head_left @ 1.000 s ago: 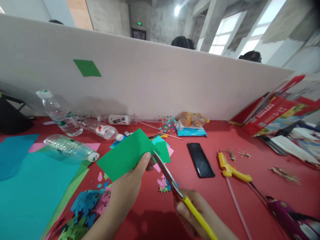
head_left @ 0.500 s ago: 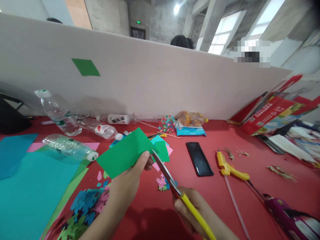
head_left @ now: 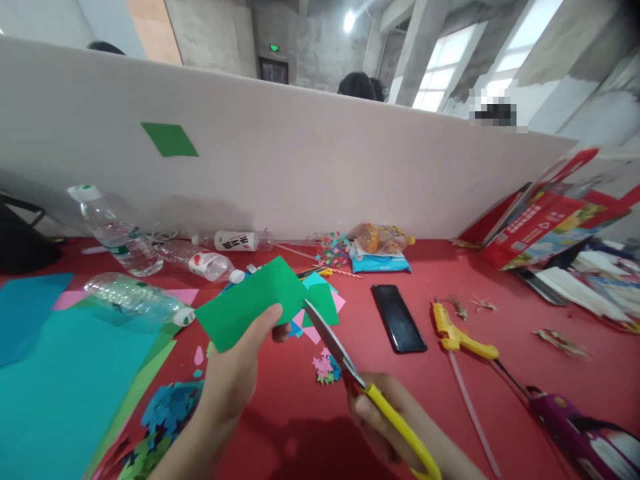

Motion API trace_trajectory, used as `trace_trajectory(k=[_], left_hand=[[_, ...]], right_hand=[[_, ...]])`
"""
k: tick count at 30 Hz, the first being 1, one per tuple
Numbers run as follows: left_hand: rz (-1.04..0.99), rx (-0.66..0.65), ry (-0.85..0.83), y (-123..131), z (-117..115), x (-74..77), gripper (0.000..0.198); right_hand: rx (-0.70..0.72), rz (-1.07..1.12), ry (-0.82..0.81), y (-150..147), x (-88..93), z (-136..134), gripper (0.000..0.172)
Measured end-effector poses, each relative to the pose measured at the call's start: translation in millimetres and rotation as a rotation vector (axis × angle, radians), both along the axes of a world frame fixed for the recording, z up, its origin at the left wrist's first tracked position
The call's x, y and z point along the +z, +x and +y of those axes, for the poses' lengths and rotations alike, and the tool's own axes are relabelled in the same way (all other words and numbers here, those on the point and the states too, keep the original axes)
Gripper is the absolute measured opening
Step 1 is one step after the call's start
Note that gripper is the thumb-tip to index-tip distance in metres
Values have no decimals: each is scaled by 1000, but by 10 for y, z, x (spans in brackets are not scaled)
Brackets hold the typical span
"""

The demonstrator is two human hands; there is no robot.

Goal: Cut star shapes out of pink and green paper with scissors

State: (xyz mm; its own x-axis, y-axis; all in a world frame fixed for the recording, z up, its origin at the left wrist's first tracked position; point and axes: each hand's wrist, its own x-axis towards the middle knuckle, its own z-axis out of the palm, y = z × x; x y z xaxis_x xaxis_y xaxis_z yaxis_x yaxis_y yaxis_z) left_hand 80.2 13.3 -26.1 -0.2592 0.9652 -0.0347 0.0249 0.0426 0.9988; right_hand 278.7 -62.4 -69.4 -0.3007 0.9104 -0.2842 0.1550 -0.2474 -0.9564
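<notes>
My left hand pinches a green sheet of paper by its lower edge, holding it up over the red table. My right hand grips yellow-handled scissors, whose blades point up and left with the tip just right of the green paper, apart from it. A small pile of pink and green paper cut-outs lies under the blades. Smaller green and pink paper pieces lie behind the blade tip.
Large teal sheets and a heap of cut-outs lie at left. Several plastic bottles rest at back left. A black phone, a yellow glue gun, a purple object and red boxes lie at right. A white partition backs the table.
The green paper has shifted slightly left, away from the scissor blades, which were at its right edge before. My left thumb now sits further left on the sheet.
</notes>
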Motion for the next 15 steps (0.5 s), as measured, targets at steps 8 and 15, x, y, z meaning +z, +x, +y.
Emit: trace_trajectory(k=[8, 15], left_hand=[[-48, 14, -13, 84, 3, -42, 28], [-291, -292, 142, -312, 159, 188, 51]], right_hand=[[43, 49, 64, 49, -61, 29, 65], [20, 13, 52, 260, -188, 176, 62]])
